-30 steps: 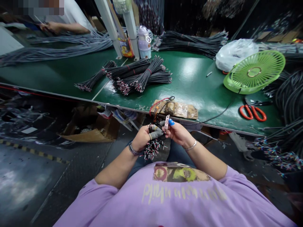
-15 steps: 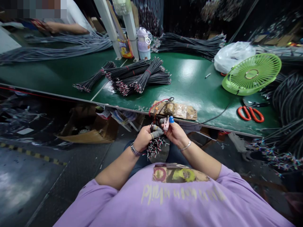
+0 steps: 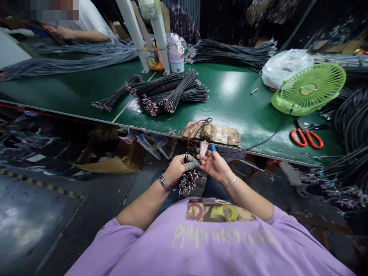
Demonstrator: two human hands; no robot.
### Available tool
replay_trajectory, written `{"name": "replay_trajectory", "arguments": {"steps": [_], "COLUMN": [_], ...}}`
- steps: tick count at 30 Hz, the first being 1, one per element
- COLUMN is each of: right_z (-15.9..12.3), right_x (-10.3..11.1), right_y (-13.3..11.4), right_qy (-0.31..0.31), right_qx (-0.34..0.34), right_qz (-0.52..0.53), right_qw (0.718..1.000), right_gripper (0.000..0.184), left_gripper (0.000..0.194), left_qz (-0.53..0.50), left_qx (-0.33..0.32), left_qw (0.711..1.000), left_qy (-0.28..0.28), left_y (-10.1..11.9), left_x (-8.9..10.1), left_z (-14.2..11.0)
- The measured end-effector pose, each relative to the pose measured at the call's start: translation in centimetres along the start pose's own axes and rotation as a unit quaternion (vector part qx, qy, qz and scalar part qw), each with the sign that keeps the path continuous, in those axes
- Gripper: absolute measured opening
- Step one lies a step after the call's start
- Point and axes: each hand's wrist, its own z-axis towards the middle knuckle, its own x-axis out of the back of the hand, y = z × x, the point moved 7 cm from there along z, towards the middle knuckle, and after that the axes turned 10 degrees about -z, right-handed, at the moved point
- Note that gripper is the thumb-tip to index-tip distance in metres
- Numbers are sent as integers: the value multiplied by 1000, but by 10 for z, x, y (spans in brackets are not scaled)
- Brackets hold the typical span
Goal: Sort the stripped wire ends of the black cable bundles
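My left hand (image 3: pixel 176 168), a grey cover on a finger, is closed around a bundle of short black cables (image 3: pixel 189 181). Their stripped red, white and black wire ends fan out below the fist, over my lap. Close beside it, my right hand (image 3: pixel 217 167) keeps a small pale pink tool (image 3: pixel 204 148) in its fingers; its exact kind is unclear. The blue-capped thumb (image 3: pixel 213 148) is lifted away from the tool. Both hands are just below the table's front edge, and the fingertips partly hide the wires between them.
On the green table (image 3: pixel 235 111) lie tied black cable bundles (image 3: pixel 172 92), a taped cardboard strip (image 3: pixel 225 135), red-handled scissors (image 3: pixel 307 138), a green fan (image 3: pixel 309 88) and a plastic bag (image 3: pixel 284 67). A lilac bottle (image 3: pixel 176 53) stands behind. Another person's arm (image 3: pixel 86 35) shows at upper left.
The right thumb has lifted off the pink tool, and the tool has turned in the fingers. My left hand has shifted slightly right with the cable bundle still gripped.
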Motion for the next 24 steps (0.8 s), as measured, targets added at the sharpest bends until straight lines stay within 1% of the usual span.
{"name": "replay_trajectory", "arguments": {"steps": [3, 6, 8, 10, 12, 14, 16, 19, 21, 24], "right_z": [-9, -18, -21, -23, -24, -24, -23, -23, -23, -24], "right_x": [2, 7, 8, 6, 0, -8, -15, -17, -15, -9], "right_y": [10, 14, 13, 8, 1, -5, -7, -9, -10, -10], "right_qy": [-23, -14, -12, -12, -19, -40, -55, -41, -30, -8], "right_qx": [-34, -30, -12, 22, 65, 99, 121, 142, 147, 144], "right_qz": [0, -20, -66, -140, -220, -285, -328, -355, -342, -296], "right_qw": [999, 999, 998, 990, 973, 953, 935, 923, 928, 944], "right_gripper": [34, 23, 23, 25, 26, 28, 27, 25, 24, 24], "left_gripper": [37, 37, 31, 26, 25, 23, 20, 21, 26, 36], "left_qz": [32, 58, 57, 58, 63, 71, 86, 87, 52, -8], "left_qx": [44, 71, 69, 70, 71, 61, 46, 44, 62, 93], "left_qw": [998, 994, 993, 991, 988, 986, 986, 987, 990, 992], "left_qy": [-22, -53, -78, -102, -122, -135, -135, -126, -116, -83], "left_y": [-11, -20, -23, -28, -31, -31, -29, -28, -31, -34], "left_x": [1, 1, -1, -4, -9, -14, -17, -18, -16, -10], "left_z": [-1, -1, -1, -1, -2, -2, -1, 0, -1, -3]}}
